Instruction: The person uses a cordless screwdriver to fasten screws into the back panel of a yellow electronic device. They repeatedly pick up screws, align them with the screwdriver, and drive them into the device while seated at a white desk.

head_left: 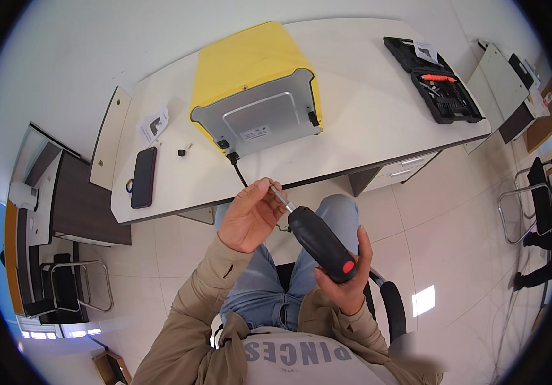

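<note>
A black cordless screwdriver point(318, 240) with a red spot at its rear end is held over my lap, its silver shaft aimed up and left. My right hand point(348, 287) is wrapped around the rear of its body. At the shaft's tip, my left hand point(248, 217) has its thumb and fingers closed; a bit or other small piece there is mostly hidden. Beyond my hands, a yellow box-shaped appliance point(247, 58) stands on the white table point(359, 96), its grey panel facing me. A black power cord point(239, 173) runs from the panel's lower left corner down past the table edge.
Left on the table lie a dark phone point(143, 178), a small ring point(129, 185), a small black part point(181, 153) and a printed sheet point(154, 125). An open black tool case point(449, 96) sits at the far right. Chairs point(533, 199) stand beyond the table on both sides.
</note>
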`<state>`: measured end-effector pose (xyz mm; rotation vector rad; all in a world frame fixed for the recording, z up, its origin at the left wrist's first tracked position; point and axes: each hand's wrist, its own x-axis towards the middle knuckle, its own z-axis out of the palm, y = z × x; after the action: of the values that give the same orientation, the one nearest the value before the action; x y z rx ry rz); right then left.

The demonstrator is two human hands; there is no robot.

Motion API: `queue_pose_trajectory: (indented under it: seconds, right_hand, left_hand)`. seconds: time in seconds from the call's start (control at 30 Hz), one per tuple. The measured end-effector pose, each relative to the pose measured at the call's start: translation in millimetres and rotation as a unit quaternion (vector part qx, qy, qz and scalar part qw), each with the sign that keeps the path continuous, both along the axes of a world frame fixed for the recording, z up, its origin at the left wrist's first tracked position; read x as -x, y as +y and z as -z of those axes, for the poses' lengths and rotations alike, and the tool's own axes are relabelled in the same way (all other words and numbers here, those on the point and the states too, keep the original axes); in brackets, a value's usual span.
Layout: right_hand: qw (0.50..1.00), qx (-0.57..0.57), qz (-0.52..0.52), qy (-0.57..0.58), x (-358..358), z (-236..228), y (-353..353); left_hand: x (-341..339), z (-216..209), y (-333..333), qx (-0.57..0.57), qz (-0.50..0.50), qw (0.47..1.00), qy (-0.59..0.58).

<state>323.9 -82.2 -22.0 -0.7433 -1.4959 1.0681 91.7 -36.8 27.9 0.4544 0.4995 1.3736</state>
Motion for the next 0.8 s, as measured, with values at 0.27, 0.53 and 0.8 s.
queue_pose_trajectory:
  seconds: [0.27,0.53,0.8]
  right_hand:
    - [0.999,0.010,0.040,-0.017,-2.3,-3.0,1.9]
    - [0.989,0.096,0.103,0.046,7.8,-11.4,24.5]
    - [0.985,0.055,0.162,0.022,17.5,-11.9,53.8]
  left_hand:
    - [-6.4,2.9,19.2,0.004,0.001,0.997,0.071]
    - [-54.2,6.4,74.2,0.061,-0.009,0.998,-0.028]
    - [-70.7,-2.5,105.4,0.113,-0.071,0.988,-0.075]
